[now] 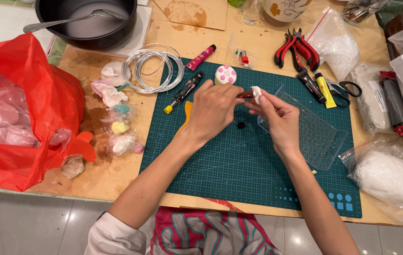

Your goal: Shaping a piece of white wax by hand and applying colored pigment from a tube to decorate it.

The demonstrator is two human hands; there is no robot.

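Note:
My left hand [213, 111] and my right hand [279, 118] meet over a dark green cutting mat [239, 165]. Between them they hold a small dark red tube [246, 94] with a white cap [256, 93]; the left fingers grip the tube body, the right fingertips pinch the cap end. Just behind the hands stands a small white clay cake with pink dots [225, 74]. A small black blob [241, 125] lies on the mat under the hands. A clear plastic sheet [315, 134] lies beneath my right hand.
A coil of silver wire [153, 68], paint tubes [186, 89] [200, 57], red pliers [296, 47], scissors [348, 87], bagged clay lumps [118, 127], a red plastic bag [17, 113], a black pot with a spoon [90, 21], and bags of white material [390, 177] surround the mat.

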